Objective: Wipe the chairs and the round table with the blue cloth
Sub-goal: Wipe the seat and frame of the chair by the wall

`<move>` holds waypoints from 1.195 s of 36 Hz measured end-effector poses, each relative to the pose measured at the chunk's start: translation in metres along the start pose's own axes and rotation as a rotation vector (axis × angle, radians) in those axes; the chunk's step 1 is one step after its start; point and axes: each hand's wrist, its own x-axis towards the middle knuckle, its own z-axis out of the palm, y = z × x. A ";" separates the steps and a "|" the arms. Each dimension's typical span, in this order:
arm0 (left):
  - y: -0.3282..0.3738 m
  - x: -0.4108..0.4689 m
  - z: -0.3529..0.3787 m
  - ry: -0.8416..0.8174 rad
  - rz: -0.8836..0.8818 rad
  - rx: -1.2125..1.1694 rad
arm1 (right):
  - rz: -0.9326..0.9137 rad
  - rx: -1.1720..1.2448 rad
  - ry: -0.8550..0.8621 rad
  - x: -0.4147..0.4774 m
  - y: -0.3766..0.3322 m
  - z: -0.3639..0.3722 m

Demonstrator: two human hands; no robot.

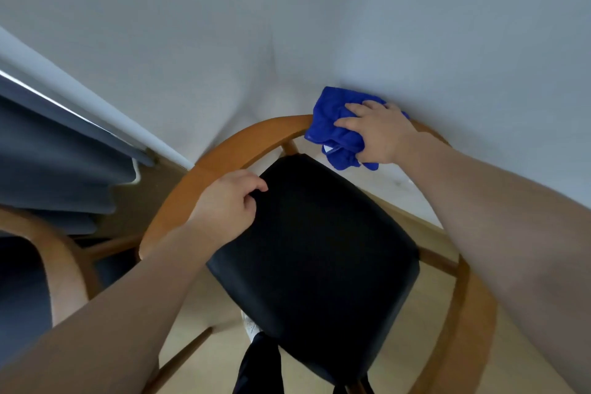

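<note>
Right hand point(380, 134) fingers grip blue cloth point(329, 125) on chair point(243, 144) rail near the wall point(287, 25); left hand point(224, 205) fingers curled.

The part of the curved wooden rail point(256, 134) under the blue cloth point(332, 128) is hidden, and much of the cloth is covered by the right hand point(374, 134). The rail beneath the left hand point(224, 205) is not seen either. The near edge of the black seat point(319, 249) and the chair legs are cut off at the bottom edge. A second chair point(60, 253) is cut by the left edge. Both forearms are cut at the frame borders.
</note>
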 end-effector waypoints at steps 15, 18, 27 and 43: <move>0.049 -0.011 0.019 -0.048 0.050 0.046 | 0.182 0.182 0.088 -0.076 0.052 0.027; 0.058 -0.013 0.027 -0.069 0.059 0.033 | 0.204 0.204 0.105 -0.088 0.058 0.039; 0.082 -0.020 0.048 -0.112 0.113 0.036 | 0.295 0.314 0.164 -0.136 0.068 0.074; 0.112 -0.024 0.088 -0.194 0.154 0.052 | 0.480 0.547 0.186 -0.208 0.065 0.158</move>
